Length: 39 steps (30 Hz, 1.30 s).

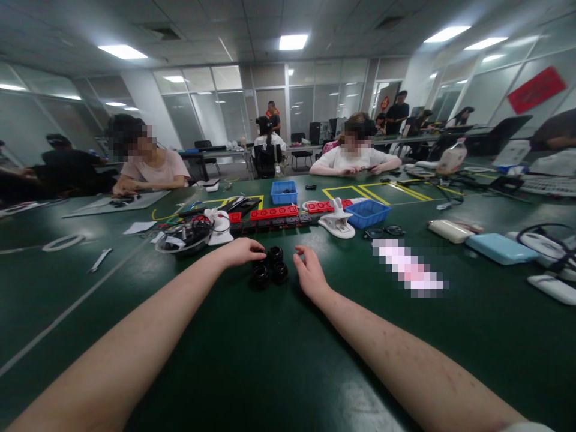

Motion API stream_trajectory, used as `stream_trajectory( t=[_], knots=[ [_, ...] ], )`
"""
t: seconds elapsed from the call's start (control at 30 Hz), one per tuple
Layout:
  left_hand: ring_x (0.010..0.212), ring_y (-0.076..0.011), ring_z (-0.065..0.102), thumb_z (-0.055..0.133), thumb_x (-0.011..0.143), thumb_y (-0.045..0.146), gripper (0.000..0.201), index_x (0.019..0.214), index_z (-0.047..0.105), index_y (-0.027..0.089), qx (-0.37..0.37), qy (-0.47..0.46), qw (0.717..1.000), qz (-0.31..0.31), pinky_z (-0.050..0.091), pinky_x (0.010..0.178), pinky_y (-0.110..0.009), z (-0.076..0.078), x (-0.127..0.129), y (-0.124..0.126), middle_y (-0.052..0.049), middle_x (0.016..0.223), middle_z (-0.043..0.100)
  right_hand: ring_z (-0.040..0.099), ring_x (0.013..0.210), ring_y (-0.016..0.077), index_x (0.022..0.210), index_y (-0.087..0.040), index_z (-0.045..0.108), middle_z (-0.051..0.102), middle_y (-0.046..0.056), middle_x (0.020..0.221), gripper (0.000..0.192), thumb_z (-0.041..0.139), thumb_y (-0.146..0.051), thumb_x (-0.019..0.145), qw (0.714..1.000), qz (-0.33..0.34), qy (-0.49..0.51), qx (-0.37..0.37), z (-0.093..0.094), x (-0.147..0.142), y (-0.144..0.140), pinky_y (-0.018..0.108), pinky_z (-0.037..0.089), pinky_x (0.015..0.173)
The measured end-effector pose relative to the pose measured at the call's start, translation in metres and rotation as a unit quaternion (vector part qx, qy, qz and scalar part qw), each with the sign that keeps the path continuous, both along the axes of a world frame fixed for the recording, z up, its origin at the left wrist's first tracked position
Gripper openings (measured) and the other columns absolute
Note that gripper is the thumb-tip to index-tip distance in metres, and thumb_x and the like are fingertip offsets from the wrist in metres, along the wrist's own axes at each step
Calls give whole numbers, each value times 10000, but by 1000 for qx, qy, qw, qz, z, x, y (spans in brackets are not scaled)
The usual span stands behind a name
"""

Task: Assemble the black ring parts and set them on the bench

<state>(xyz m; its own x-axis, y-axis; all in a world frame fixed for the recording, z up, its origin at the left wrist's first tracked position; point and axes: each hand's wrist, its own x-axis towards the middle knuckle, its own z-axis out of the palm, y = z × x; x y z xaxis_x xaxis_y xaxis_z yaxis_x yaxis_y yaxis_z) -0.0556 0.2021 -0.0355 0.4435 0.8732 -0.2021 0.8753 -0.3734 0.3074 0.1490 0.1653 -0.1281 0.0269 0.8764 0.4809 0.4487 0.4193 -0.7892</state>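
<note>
Several small, black, glossy round pieces with ring-like tops [275, 254] stand in a tight cluster on the green table [252, 348]; their exact kind is unclear. My left hand [243, 250] reaches in from the left, its fingers stretched over the back left piece. The fingertips touch that piece or hover just above it; I cannot tell which. On the other side of the cluster my right hand [310, 270] is held apart from the pieces, with thumb and fingers spread and nothing between them.
Beyond the cluster lie red and black power strips [274, 213], a white clip stand [336, 221], blue bins [284, 192] and a bowl of cables [184, 239]. Right of my arm are a light blue case [500, 248] and cables. Co-workers [355, 150] sit across the table.
</note>
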Motion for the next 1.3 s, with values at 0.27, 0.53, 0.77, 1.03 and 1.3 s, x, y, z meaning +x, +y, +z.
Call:
stream_trajectory(
  t=[0.27,0.53,0.77,1.03,1.3],
  knots=[
    [943,-215,571,519,908,273,232,1110,532,161,29,17,999,-12,484,793,-403,1,-13,1,-74,1132,543,563,922,177,1092,-146,529,552,69,1085,260,497,-302,887,1000,4,-7,-10,-2,1,2,377,483,784],
    [961,-222,565,521,906,275,237,1112,532,157,39,9,999,10,477,806,-415,-3,-55,-19,-75,1139,541,564,922,178,1100,-144,525,551,70,1087,268,499,-304,886,1000,13,-12,-17,-3,2,4,378,484,782],
    [1055,-241,526,499,914,282,240,1118,538,161,35,0,999,36,411,897,-450,-1,-74,-61,-79,1179,537,562,930,180,1100,-147,527,549,71,1095,267,497,-305,887,999,20,-25,-17,-2,2,4,380,482,788],
    [1120,-211,493,393,888,306,325,1157,544,205,22,3,999,47,355,967,-319,4,-83,-123,-45,1207,554,563,928,181,1108,-147,522,547,72,1098,274,499,-305,886,999,16,-29,-14,-3,4,2,379,485,782],
    [1100,-206,500,381,901,323,323,1178,526,241,5,-18,999,37,368,957,-339,7,-76,-179,-36,1196,542,560,938,185,1117,-146,518,543,74,1107,282,502,-305,884,999,-4,-34,2,-3,6,0,386,482,789]
  ],
)
